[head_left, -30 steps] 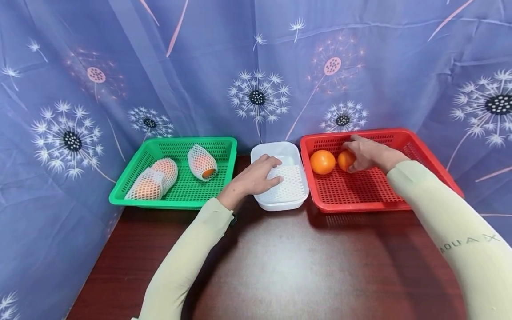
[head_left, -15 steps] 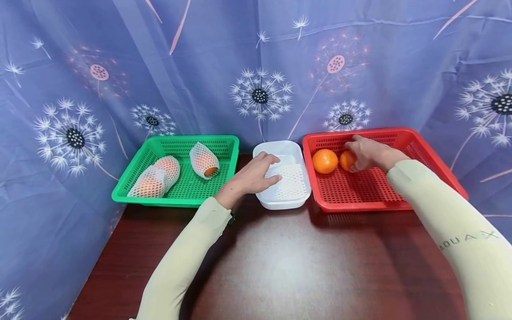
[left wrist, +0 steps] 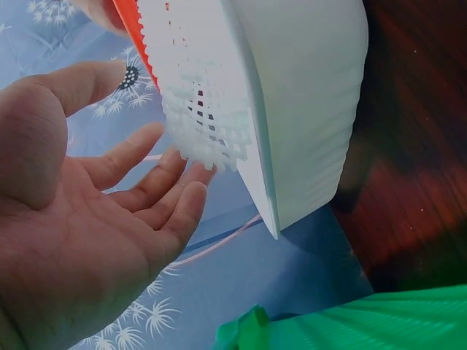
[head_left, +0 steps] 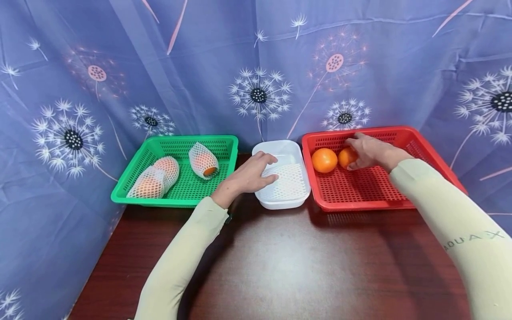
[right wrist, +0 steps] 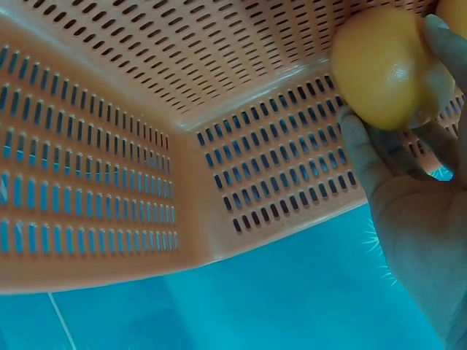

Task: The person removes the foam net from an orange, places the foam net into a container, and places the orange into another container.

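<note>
In the red basket (head_left: 362, 206) my right hand (head_left: 372, 152) curls its fingers and thumb round an orange (head_left: 346, 158). The right wrist view shows this orange (right wrist: 387, 69) between the thumb and the fingers, near the basket's side wall. A second orange (head_left: 324, 160) sits just left of it. My left hand (head_left: 252, 173) reaches over the white tray (head_left: 282, 205) with its fingers spread and loosely bent. White foam netting (head_left: 289, 181) lies in that tray. In the left wrist view the left fingertips overlap the edge of the netting (left wrist: 208, 124), and the palm holds nothing.
On the left stands a green basket (head_left: 188, 203) with several foam-netted fruits, one of them a netted orange fruit (head_left: 203, 161). The dark wooden table (head_left: 304, 262) stretches in front of the containers. A blue dandelion-print curtain (head_left: 192, 80) hangs close behind them.
My left hand has shifted slightly left over the white tray. The right hand keeps its grip on the orange in the same place.
</note>
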